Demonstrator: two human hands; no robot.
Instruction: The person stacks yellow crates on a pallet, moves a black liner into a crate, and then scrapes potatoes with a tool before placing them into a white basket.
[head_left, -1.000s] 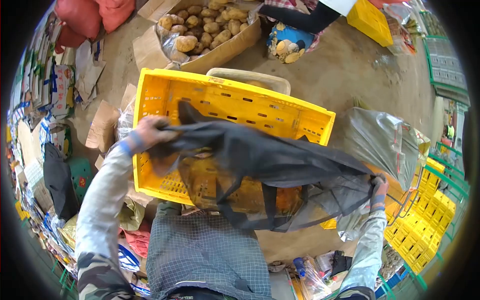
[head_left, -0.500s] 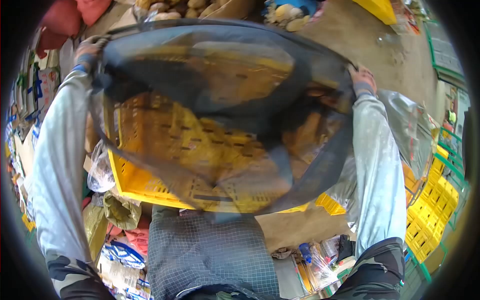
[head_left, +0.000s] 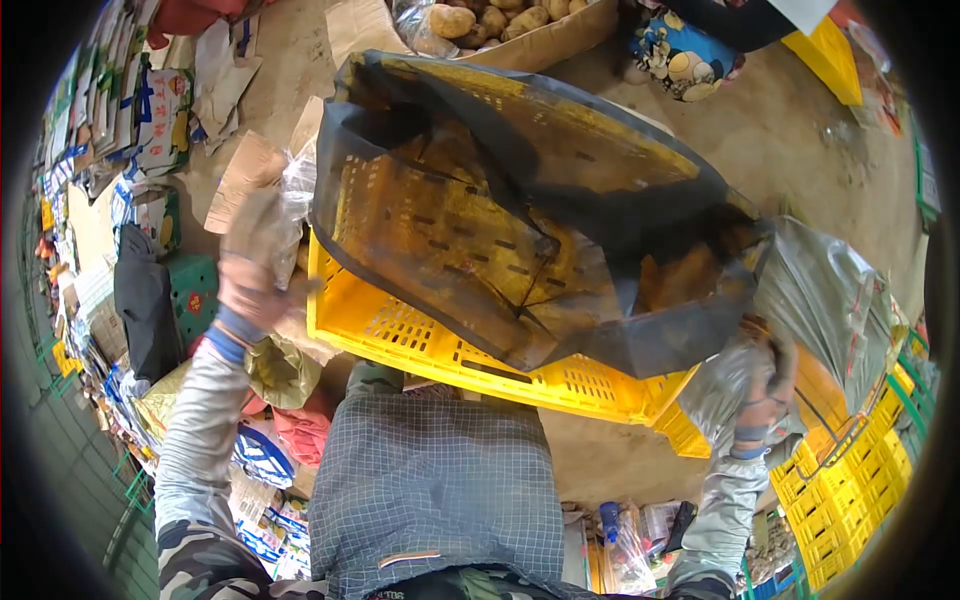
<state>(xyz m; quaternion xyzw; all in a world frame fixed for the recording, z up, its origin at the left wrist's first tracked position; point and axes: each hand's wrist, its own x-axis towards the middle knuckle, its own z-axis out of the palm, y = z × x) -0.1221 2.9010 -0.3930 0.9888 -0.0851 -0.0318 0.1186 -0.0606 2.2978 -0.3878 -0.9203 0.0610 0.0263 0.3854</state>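
Black net [head_left: 530,200] drapes over yellow crate [head_left: 450,340], between both hands, up and ahead of fingers. Grey bag [head_left: 830,290] just above right hand [head_left: 765,385]. Potato box [head_left: 520,30] far ahead. Left hand [head_left: 250,285] blurred beside crate's left edge; both hands' grip: cannot tell.

The black bag [head_left: 530,200] is thin, semi-sheer plastic film, creased, with a dull sheen. Under it the yellow crate [head_left: 450,340] is hard, perforated moulded plastic, scuffed and dusty. The grey sack [head_left: 830,290] is shiny, crinkled plastic. The box [head_left: 540,40] is matt brown cardboard.
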